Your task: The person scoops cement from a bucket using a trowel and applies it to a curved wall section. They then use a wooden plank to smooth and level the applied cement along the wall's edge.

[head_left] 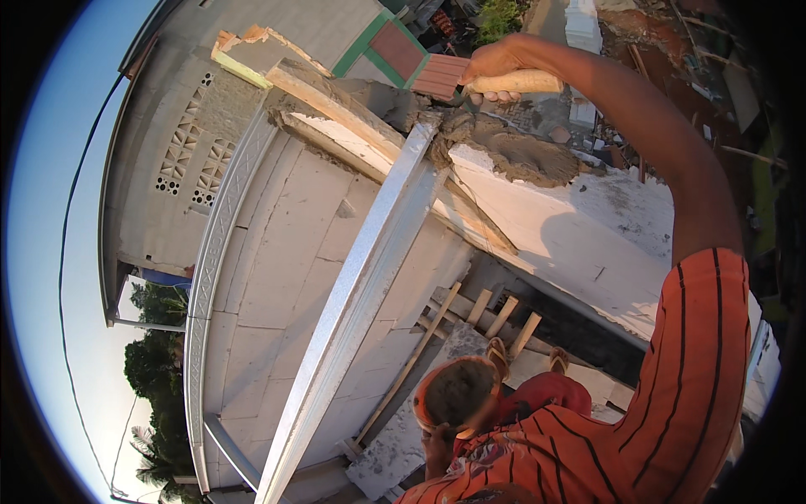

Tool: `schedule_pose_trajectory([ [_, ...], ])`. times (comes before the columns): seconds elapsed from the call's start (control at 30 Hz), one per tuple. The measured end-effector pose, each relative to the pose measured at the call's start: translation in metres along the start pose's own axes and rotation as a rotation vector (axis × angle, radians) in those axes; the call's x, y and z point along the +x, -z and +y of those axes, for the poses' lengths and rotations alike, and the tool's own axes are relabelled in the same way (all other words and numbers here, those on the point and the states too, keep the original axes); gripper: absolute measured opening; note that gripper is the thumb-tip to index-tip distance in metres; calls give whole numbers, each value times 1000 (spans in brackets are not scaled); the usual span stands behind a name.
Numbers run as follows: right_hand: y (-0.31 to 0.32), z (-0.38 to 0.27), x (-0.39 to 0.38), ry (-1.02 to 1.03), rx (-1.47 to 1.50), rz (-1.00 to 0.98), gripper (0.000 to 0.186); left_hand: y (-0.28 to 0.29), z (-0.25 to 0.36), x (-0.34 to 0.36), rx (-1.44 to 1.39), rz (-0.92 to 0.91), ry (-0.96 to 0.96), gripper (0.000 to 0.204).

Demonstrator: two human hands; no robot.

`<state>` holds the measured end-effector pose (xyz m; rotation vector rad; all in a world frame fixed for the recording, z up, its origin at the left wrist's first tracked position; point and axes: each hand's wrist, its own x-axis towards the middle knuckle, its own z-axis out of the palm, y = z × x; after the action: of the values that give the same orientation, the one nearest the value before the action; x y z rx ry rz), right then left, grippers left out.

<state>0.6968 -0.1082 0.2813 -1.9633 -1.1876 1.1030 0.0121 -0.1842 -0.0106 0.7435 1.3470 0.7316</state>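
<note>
My right hand (495, 71) reaches over the top of the white block wall (546, 218), its fingers wrapped round the pale wooden handle (525, 81) of what looks like a trowel. The blade is hard to make out near the wet grey mortar (512, 149). That mortar lies in a rough heap on the wall top, around the end of a shiny metal channel beam (353, 286). Low in the view, my left hand (437, 449) grips the side of an orange round tub (420, 403) with grey mortar inside. Part of this hand is hidden by the tub.
A wooden board (336, 109) runs along the wall by the beam end. My sandalled feet (497, 357) stand on planks, with several wooden battens (502, 317) beside them. A metal truss (201, 294) curves up at the left. Rubble (663, 50) lies far below at the right.
</note>
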Motion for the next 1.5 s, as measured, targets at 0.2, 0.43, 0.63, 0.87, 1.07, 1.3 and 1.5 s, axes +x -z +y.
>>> schedule_pose_trajectory([
  [0.2, 7, 14, -35, -126, -172, 85, 38, -10, 8, 8, 145, -27, -21, 39],
  [0.43, 17, 12, -89, -95, -87, 291, 43, -38, 21, 6, 88, -102, -44, 38],
  [0.63, -6, -13, -184, 184, 43, 514, 42, -51, 21, 28, 108, -238, -76, 40],
  [0.87, -137, -36, -258, 728, 555, 279, 41, -89, 33, 50, 138, -319, -101, 40],
  [1.07, -388, 98, -182, -416, 911, -271, 33, -106, 21, 57, 130, -398, -126, 39],
  [1.3, -372, 121, -162, -179, -350, -32, 30, -96, 25, 30, 247, -362, -98, 36],
  [1.5, -362, 140, -129, -271, -835, -72, 28, -100, 20, 21, 343, -394, -120, 34],
])
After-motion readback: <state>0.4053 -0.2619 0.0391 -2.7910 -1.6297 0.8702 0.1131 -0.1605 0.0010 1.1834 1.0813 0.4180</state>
